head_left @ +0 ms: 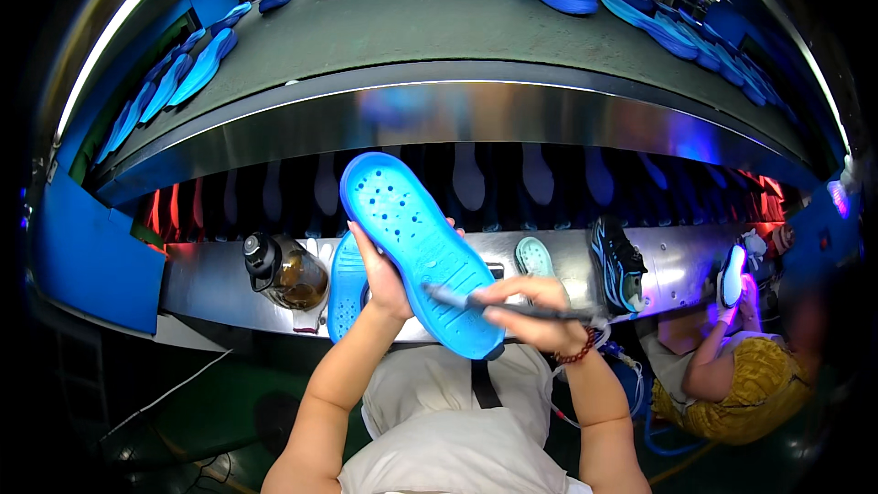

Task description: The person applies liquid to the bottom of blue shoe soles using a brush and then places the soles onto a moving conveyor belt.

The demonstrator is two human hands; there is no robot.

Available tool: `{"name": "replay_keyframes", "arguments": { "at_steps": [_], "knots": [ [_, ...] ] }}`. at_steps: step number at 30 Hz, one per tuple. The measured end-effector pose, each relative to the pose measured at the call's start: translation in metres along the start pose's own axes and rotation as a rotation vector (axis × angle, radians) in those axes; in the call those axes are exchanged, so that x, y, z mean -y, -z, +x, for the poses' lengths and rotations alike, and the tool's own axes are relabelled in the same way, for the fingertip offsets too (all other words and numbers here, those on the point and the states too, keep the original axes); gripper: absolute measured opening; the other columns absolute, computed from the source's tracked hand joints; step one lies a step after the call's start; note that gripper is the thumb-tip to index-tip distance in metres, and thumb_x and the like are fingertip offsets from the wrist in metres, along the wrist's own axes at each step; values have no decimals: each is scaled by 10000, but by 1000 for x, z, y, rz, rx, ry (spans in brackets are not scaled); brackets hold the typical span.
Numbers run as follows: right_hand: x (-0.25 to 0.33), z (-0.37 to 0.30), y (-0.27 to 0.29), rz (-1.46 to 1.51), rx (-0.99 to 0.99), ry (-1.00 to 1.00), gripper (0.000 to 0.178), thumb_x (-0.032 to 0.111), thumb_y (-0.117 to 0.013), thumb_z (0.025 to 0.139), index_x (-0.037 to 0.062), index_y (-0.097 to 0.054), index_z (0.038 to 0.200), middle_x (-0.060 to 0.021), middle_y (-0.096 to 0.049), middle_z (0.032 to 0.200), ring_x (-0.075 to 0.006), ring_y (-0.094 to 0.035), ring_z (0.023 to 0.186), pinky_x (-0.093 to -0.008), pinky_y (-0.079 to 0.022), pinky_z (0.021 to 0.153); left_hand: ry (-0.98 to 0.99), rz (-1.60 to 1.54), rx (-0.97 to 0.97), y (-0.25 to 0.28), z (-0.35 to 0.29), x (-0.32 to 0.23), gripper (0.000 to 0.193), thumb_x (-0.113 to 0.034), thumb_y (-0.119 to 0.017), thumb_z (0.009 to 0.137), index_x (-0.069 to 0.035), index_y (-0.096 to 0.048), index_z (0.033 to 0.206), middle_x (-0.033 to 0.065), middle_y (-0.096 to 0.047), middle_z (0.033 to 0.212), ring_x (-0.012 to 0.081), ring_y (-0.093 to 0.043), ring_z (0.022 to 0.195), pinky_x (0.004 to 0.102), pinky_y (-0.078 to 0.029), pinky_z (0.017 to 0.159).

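My left hand (pixel 382 279) grips a bright blue shoe sole (pixel 416 236) by its left edge, with fingertips showing past the right edge. The sole is tilted over my lap, and its face has small holes near the upper end and ribs lower down. In my right hand (pixel 535 306) is a slim dark brush-like tool (pixel 457 298). Its greyish tip, blurred, is over the lower half of the sole; I cannot tell whether it touches. Partly covered by the held sole, a second blue sole (pixel 346 297) rests on the metal bench.
The metal bench (pixel 576 252) holds a lidded bottle (pixel 285 272), a pale green sole (pixel 534 258) and a black sneaker (pixel 617 263). Above it, a dark conveyor belt (pixel 402 23) carries several blue soles. A co-worker (pixel 741 384) sits at right, holding a light sole (pixel 733 276).
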State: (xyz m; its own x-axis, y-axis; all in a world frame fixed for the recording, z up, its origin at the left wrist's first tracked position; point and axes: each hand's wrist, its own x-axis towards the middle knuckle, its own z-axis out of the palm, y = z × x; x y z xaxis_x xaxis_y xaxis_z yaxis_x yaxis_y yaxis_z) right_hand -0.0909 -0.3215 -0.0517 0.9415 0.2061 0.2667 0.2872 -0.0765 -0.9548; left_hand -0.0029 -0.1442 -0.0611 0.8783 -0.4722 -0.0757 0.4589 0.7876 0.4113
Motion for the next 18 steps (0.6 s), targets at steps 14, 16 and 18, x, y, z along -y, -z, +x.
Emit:
{"name": "replay_keyframes", "arguments": {
  "at_steps": [14, 16, 18],
  "knots": [
    [5, -14, 8, 95, 340, 141, 227, 22, -669, 717, 0, -626, 939, -129, -635, 959, -223, -606, 907, -305, -459, 823, -33, 124, 140, -8, -6, -22, 890, -773, -210, 727, -113, -288, 1319, 192, -539, 1063, 345, -540, 965, 473, -415, 883],
    [-4, -16, 14, 213, 62, -15, 222, 7, -673, 710, -2, -635, 928, -128, -640, 945, -222, -608, 902, -310, -470, 817, -47, 102, 130, -11, -4, -22, 913, -783, -209, 717, -102, -284, 1321, 200, -530, 1080, 357, -534, 973, 481, -409, 890],
    [-8, -12, 9, -15, 43, 93, 226, 7, -679, 699, 0, -638, 921, -130, -640, 945, -231, -608, 910, -312, -471, 817, -65, 105, 94, -14, 0, -21, 932, -790, -205, 708, -83, -302, 1307, 209, -512, 1109, 372, -524, 990, 491, -404, 892]
  ]
}}
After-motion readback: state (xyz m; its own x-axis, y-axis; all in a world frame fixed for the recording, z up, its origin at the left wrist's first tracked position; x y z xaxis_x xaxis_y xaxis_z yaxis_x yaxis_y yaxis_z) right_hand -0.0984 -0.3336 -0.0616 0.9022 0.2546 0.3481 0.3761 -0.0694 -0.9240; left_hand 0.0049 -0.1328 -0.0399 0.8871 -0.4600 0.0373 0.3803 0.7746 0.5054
